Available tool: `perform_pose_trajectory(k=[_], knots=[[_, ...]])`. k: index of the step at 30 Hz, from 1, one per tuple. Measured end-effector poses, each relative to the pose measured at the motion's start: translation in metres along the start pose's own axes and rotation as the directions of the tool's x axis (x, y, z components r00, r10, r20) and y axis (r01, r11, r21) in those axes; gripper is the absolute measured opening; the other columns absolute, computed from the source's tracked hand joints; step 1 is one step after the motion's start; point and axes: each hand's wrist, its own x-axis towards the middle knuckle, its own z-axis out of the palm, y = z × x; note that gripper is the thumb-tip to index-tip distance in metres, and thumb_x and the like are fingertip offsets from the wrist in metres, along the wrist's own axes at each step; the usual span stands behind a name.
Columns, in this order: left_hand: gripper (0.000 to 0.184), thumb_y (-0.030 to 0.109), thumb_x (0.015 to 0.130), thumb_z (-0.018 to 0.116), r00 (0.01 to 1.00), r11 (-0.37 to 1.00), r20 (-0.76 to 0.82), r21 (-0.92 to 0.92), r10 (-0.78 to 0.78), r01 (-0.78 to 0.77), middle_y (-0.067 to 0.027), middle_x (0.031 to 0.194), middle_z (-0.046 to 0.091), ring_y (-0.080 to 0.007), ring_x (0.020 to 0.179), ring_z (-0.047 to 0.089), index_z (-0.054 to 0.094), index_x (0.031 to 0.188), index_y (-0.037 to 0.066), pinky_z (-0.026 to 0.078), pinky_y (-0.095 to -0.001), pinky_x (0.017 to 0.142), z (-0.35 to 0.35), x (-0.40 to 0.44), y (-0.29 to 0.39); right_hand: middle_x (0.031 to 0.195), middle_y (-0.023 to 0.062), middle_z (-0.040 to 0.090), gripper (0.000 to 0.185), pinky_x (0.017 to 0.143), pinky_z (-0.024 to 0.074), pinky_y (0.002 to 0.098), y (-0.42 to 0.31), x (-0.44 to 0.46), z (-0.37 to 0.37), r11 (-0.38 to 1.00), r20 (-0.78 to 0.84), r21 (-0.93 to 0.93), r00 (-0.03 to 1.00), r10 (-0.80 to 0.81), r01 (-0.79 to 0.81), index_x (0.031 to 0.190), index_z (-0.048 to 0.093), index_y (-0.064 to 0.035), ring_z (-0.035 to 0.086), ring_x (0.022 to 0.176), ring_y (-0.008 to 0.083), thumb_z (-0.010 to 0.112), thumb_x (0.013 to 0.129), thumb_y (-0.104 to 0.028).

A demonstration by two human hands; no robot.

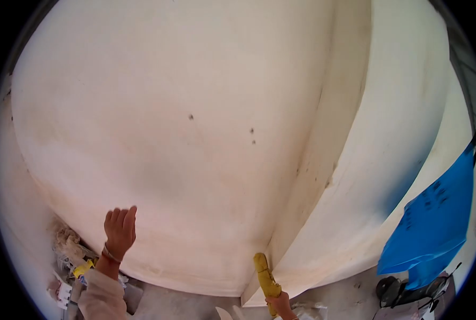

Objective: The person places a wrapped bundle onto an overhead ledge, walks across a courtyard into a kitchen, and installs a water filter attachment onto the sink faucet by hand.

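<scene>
My left hand (120,229) is raised before the large off-white wall (158,133), back of the hand toward me. Its fingers are bent a little and the thumb stands apart; nothing shows in it. A band circles that wrist. Low in the middle, my right hand (283,305) grips the lower end of a long yellow object (264,274), lumpy and rounded at the top, its exact kind unclear. The object tilts upward beside the foot of the wall's corner; whether it touches the wall I cannot tell.
A pillar (323,176) juts out right of the wall. A blue sheet (435,218) with dark lettering hangs at the right, above dark items (408,290). Cluttered bags and scraps (70,248) lie at lower left. Grey floor (168,304) runs along the bottom.
</scene>
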Motion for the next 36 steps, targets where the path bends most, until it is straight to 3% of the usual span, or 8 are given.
perform_pose_trajectory(k=[1, 4, 11, 15, 19, 21, 23, 36], knots=[[0.025, 0.005, 0.084, 0.058, 0.999, 1.0, -0.045, 0.028, 0.004, -0.002, -0.0083, 0.081, 0.056, -0.0273, 0.072, 0.052, 0.058, 0.108, 0.001, 0.04, -0.0394, 0.063, 0.001, 0.017, -0.011, 0.075, 0.0092, 0.069, 0.031, 0.065, 0.053, 0.0325, -0.029, -0.013, -0.003, 0.996, 0.013, -0.062, 0.998, 0.061, -0.06, 0.091, 0.068, 0.0037, 0.066, 0.067, 0.0181, 0.078, 0.064, -0.01], [0.024, 0.005, 0.083, 0.06, 0.981, 1.0, -0.191, 0.019, 0.017, -0.013, -0.0059, 0.083, 0.057, -0.0246, 0.072, 0.052, 0.058, 0.107, 0.004, 0.04, -0.0378, 0.063, 0.005, 0.063, -0.042, 0.083, 0.0083, 0.07, 0.037, 0.071, 0.0531, 0.0317, -0.113, -0.043, -0.007, 0.934, 0.072, -0.236, 0.963, -0.259, 0.269, 0.097, 0.068, 0.0018, 0.067, 0.076, 0.0166, 0.079, 0.065, -0.011], [0.025, 0.005, 0.08, 0.061, 0.924, 0.996, -0.375, -0.018, 0.07, -0.083, -0.0038, 0.088, 0.057, -0.0206, 0.078, 0.054, 0.057, 0.104, 0.005, 0.042, -0.0345, 0.068, -0.004, 0.158, -0.09, 0.101, 0.0048, 0.067, 0.049, 0.081, 0.0511, 0.0291, -0.377, -0.11, -0.008, 0.774, 0.068, -0.085, 0.778, -0.624, 0.628, 0.112, 0.061, 0.0027, 0.06, 0.09, 0.0109, 0.081, 0.07, -0.01], [0.024, 0.005, 0.081, 0.059, 0.914, 0.982, -0.382, -0.064, 0.139, -0.176, -0.0064, 0.093, 0.059, -0.0229, 0.085, 0.056, 0.057, 0.105, 0.005, 0.045, -0.0367, 0.073, 0.001, 0.194, -0.11, 0.097, 0.0098, 0.069, 0.046, 0.077, 0.0527, 0.0299, -0.509, -0.148, -0.011, 0.39, -0.038, -0.393, 0.409, -0.912, 0.833, 0.112, 0.058, 0.0016, 0.063, 0.087, 0.0125, 0.08, 0.073, -0.01], [0.026, 0.004, 0.079, 0.056, 0.92, 0.984, -0.36, -0.033, 0.154, -0.178, -0.0087, 0.103, 0.056, -0.0251, 0.099, 0.054, 0.056, 0.105, 0.007, 0.045, -0.0364, 0.086, 0.013, 0.216, -0.127, 0.087, 0.0151, 0.069, 0.042, 0.07, 0.0541, 0.0351, -0.595, -0.171, -0.015, 0.134, 0.009, -0.602, 0.174, -0.985, 0.787, 0.107, 0.055, -0.0038, 0.069, 0.081, 0.0306, 0.078, 0.075, -0.018], [0.026, 0.003, 0.078, 0.056, 0.883, 0.966, -0.43, -0.081, 0.19, -0.247, -0.0087, 0.101, 0.056, -0.0269, 0.096, 0.055, 0.058, 0.104, 0.007, 0.046, -0.038, 0.084, 0.019, 0.221, -0.13, 0.081, 0.015, 0.067, 0.044, 0.066, 0.0526, 0.0397, -0.618, -0.188, -0.014, 0.193, -0.044, -0.763, 0.248, -0.968, 0.617, 0.106, 0.055, -0.0055, 0.066, 0.077, 0.035, 0.078, 0.075, -0.027], [0.026, 0.004, 0.079, 0.057, 0.862, 0.968, -0.458, -0.012, 0.219, -0.252, -0.0083, 0.1, 0.056, -0.0269, 0.095, 0.056, 0.059, 0.105, 0.006, 0.046, -0.039, 0.084, 0.026, 0.218, -0.135, 0.078, 0.0149, 0.066, 0.046, 0.065, 0.0509, 0.0427, -0.632, -0.195, -0.018, 0.114, -0.02, -0.795, 0.163, -0.986, 0.596, 0.105, 0.054, -0.0081, 0.063, 0.075, 0.038, 0.078, 0.074, -0.033], [0.025, 0.007, 0.079, 0.063, 0.853, 0.971, -0.475, 0.013, 0.217, -0.24, -0.0088, 0.099, 0.056, -0.0261, 0.094, 0.057, 0.059, 0.104, 0.004, 0.047, -0.0411, 0.087, 0.037, 0.219, -0.134, 0.098, 0.0092, 0.07, 0.059, 0.079, 0.0509, 0.038, -0.816, -0.225, -0.186, 0.019, -0.08, -0.967, -0.235, -0.969, 0.252, 0.127, 0.056, -0.0177, 0.066, 0.092, 0.0297, 0.072, 0.077, -0.044]])
